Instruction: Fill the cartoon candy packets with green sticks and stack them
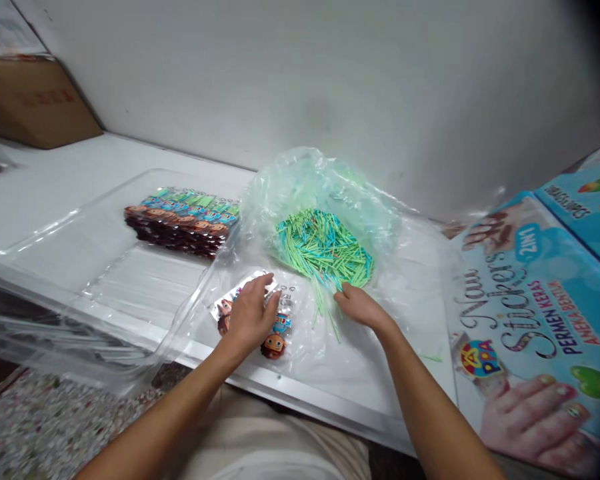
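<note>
My left hand (250, 313) rests on a small stack of cartoon-face sticker packets (275, 343) lying on clear plastic near the table's front edge, fingers curled over them. My right hand (357, 305) touches the near edge of a pile of green and blue thin sticks (325, 250), fingertips pinched on a few of them. The sticks lie inside an opened clear plastic bag (310, 180). Some loose sticks (330, 320) are scattered between my hands.
A row of finished sticker packets (183, 220) sits in a clear plastic tray (55, 240) at left. A blue "Nail Stickers" box (535, 320) lies at right. A cardboard box (35, 100) stands at the back left by the wall.
</note>
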Demonstrator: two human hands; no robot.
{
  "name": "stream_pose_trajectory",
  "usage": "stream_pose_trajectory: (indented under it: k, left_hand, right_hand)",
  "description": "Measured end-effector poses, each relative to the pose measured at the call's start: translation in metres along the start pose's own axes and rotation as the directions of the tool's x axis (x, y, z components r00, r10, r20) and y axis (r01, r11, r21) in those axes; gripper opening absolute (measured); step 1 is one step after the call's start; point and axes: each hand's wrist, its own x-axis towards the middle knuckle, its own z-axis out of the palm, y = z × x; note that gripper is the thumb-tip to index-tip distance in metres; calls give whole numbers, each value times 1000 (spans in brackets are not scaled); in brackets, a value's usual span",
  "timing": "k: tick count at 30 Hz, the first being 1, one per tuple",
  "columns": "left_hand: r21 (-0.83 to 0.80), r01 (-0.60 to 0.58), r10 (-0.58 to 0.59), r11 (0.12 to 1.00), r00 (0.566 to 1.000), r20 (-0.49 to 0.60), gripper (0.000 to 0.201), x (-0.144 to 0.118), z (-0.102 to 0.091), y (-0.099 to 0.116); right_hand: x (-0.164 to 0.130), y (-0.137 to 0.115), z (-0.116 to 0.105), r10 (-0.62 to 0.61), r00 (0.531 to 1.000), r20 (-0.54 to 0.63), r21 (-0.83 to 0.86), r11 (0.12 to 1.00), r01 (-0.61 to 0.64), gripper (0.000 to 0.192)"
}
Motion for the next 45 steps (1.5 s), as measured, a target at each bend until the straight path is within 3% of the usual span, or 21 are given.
stream_pose_trajectory:
  k: [4,8,11,12,13,15,18,19,20,21,22,23,24,25,26,31,35,39,41,45]
  left_hand:
    - [-254,69,-71,965,997,-1,31,9,-5,15]
    - [-533,110,-101,839,994,46,41,18,2,36]
    - [-610,71,38,789,986,164,46,16,13,55]
    - [-629,65,79,774,977,198,46,13,17,61]
    - [-659,70,92,749,974,208,47,10,21,66]
    - [-747,101,7,657,990,140,49,3,30,73]
    - [-879,133,-273,458,962,3,53,-10,44,78]
    - [-906,146,-349,398,937,-2,54,-13,49,79]
    - [-922,162,-406,352,914,6,54,-17,52,79]
    - [-929,182,-447,321,894,21,54,-20,54,78]
    - [-930,200,-473,308,881,33,53,-21,55,77]
    - [-928,209,-484,309,875,36,53,-22,55,75]
    - [-924,211,-484,320,874,31,52,-22,53,72]
    - [-919,211,-478,334,878,28,51,-22,49,68]
    - [-914,215,-470,343,882,31,50,-21,46,65]
    - [-903,236,-448,360,892,55,43,-21,32,53]
    - [-885,243,-409,398,910,67,41,-23,29,49]
    - [-865,236,-401,443,915,44,41,-13,22,45]
    - [-833,225,-365,505,930,30,43,-2,17,45]
    - [-678,154,-126,719,988,91,50,20,8,53]
  right_hand:
    - [-19,-2,-2,-104,994,-45,90,990,108,22]
    - [-52,-28,1,-263,964,-44,139,954,267,16]
    - [-70,-46,6,-474,879,-58,332,821,465,12]
    - [-72,-50,7,-512,856,-74,412,766,493,10]
    - [-74,-52,9,-494,862,-111,507,718,476,11]
    - [-75,-57,13,-344,913,-218,743,549,384,17]
    - [-83,-69,23,-21,945,-326,943,59,327,26]
    - [-87,-75,28,31,939,-343,938,-47,344,26]
    - [-91,-80,32,48,935,-352,934,-39,354,29]
    - [-94,-84,36,46,932,-359,933,50,357,31]
    - [-95,-85,38,36,935,-354,922,184,342,33]
    - [-93,-84,39,27,942,-333,874,384,298,35]
    - [-88,-80,39,42,955,-293,758,619,205,35]
    - [-80,-75,37,75,969,-237,541,838,67,34]
    - [-70,-68,34,100,972,-211,452,892,7,27]
    - [-15,-50,25,140,982,-130,203,973,-112,24]
    - [1,-47,22,123,990,-62,57,991,-120,22]
    - [-13,-40,8,47,998,-42,4,999,-47,26]
    - [-31,-41,0,-36,999,-22,9,999,36,25]
    - [-70,-54,-5,-237,971,21,36,971,236,14]
